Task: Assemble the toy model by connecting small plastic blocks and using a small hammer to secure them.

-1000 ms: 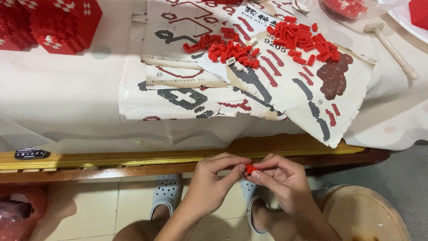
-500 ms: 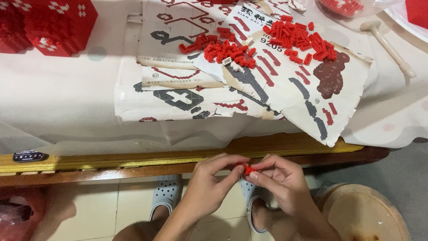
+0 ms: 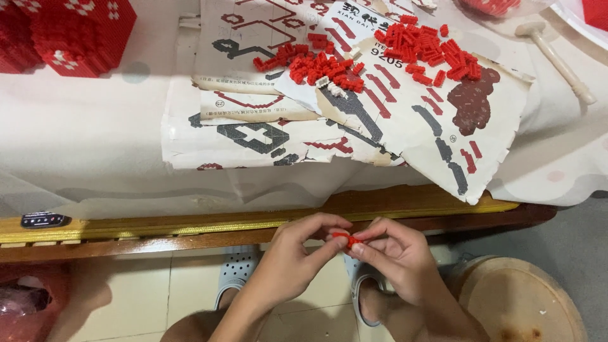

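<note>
Red brick piece (image 3: 347,239) pinched between both hands, left hand (image 3: 297,256) and right hand (image 3: 391,253) together below the bench (image 3: 190,231); loose red bricks (image 3: 316,63) lie on paper sheets (image 3: 380,126) above.

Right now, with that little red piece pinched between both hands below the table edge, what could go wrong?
1. The small red piece is held only by the fingertips of the left hand and right hand, over the tiled floor; a slip could likely lose it by the sandals.
2. The instruction sheet carrying a pile of red bricks overhangs the table edge; a knock might spill them.
</note>
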